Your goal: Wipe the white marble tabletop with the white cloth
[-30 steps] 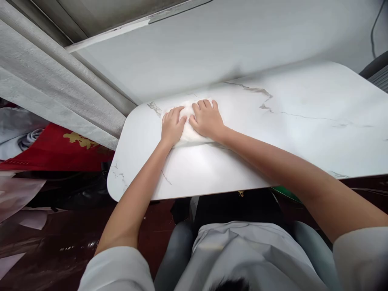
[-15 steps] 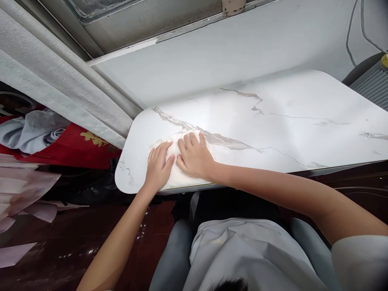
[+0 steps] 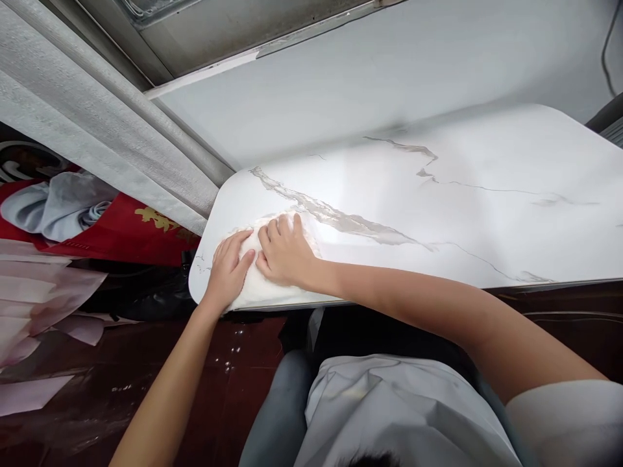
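A white cloth point(image 3: 265, 288) lies flat on the white marble-look tabletop point(image 3: 438, 214), near its front left corner. My left hand point(image 3: 228, 269) presses down on the cloth's left part with fingers stretched out and together. Beside it, touching, my right hand point(image 3: 285, 254) lies flat on the cloth's right part, fingers extended. Both palms cover most of the cloth; only its near edge and a bit of the far edge show.
A grey curtain point(image 3: 97, 130) hangs at the left, by a window sill. Red fabric with gold print point(image 3: 146, 227) and pale sheets point(image 3: 43, 292) lie on the dark reddish floor at the left. A dark cable point(image 3: 606, 45) runs down the wall at the right.
Both hands have slid the cloth from the far left part of the table toward the near edge, then a little further left toward the corner.
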Action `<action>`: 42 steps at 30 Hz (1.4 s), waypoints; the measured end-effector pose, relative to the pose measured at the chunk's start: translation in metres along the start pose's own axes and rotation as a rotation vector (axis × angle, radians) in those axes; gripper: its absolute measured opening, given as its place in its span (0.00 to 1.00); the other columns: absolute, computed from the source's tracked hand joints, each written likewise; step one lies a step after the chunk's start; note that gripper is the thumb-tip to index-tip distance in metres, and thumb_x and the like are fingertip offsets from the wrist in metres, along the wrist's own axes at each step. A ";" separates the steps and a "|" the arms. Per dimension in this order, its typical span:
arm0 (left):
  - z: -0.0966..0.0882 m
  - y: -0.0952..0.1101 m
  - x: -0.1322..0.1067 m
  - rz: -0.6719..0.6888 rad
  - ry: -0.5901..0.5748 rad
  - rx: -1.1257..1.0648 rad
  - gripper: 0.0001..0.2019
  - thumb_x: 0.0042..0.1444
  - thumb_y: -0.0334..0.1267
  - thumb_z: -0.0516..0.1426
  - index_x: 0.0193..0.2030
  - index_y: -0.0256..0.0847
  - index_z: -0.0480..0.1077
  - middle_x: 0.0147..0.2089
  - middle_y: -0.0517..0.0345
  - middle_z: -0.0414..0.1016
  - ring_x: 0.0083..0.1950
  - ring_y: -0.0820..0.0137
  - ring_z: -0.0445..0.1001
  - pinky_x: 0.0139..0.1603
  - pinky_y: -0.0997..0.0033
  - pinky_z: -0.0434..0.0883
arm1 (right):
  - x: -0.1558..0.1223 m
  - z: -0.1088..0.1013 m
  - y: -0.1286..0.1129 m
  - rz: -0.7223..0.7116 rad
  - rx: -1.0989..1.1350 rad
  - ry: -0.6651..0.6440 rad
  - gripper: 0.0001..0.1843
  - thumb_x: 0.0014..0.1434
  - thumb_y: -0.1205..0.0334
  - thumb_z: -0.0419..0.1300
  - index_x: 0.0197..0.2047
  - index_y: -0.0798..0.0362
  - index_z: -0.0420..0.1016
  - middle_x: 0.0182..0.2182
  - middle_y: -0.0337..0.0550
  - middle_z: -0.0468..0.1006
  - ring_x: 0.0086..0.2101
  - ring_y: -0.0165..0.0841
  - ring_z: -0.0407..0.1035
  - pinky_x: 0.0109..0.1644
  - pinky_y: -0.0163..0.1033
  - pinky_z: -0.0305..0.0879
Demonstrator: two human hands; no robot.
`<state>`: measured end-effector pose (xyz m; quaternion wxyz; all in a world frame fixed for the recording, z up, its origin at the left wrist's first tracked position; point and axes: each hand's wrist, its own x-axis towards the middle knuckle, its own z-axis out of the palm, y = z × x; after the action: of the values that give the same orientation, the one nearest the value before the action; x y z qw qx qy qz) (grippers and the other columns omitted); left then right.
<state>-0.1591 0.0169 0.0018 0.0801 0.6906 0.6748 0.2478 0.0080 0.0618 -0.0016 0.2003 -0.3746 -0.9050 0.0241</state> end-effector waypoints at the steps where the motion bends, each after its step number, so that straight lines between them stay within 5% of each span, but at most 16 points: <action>1: -0.001 -0.005 0.005 -0.003 0.007 -0.006 0.22 0.63 0.47 0.48 0.60 0.41 0.66 0.61 0.45 0.70 0.65 0.53 0.65 0.68 0.46 0.58 | 0.006 0.002 0.001 0.003 0.005 -0.001 0.29 0.70 0.56 0.43 0.62 0.71 0.64 0.59 0.68 0.66 0.61 0.61 0.56 0.64 0.69 0.49; 9: 0.005 -0.030 0.057 -0.017 0.071 -0.069 0.22 0.58 0.45 0.51 0.56 0.39 0.70 0.57 0.46 0.73 0.61 0.54 0.69 0.66 0.52 0.62 | 0.052 0.020 0.017 0.060 0.064 0.043 0.26 0.69 0.59 0.44 0.61 0.68 0.67 0.58 0.65 0.68 0.60 0.58 0.57 0.65 0.67 0.47; 21: 0.025 -0.039 0.127 -0.047 0.107 -0.140 0.19 0.56 0.35 0.54 0.54 0.42 0.72 0.57 0.51 0.74 0.61 0.57 0.69 0.66 0.56 0.62 | 0.097 0.031 0.060 0.146 0.059 0.048 0.20 0.70 0.61 0.43 0.56 0.63 0.67 0.53 0.59 0.70 0.56 0.50 0.59 0.64 0.62 0.47; 42: 0.049 -0.045 0.201 -0.122 0.186 -0.198 0.14 0.57 0.33 0.56 0.50 0.45 0.74 0.54 0.55 0.77 0.59 0.56 0.71 0.66 0.52 0.63 | 0.153 0.040 0.114 0.159 0.079 0.008 0.25 0.67 0.61 0.41 0.59 0.64 0.66 0.55 0.56 0.70 0.59 0.47 0.59 0.66 0.61 0.47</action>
<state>-0.1843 0.2263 -0.0136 0.1000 0.6109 0.6924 0.3706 -0.0285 0.2529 -0.0079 0.2160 -0.4370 -0.8700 0.0739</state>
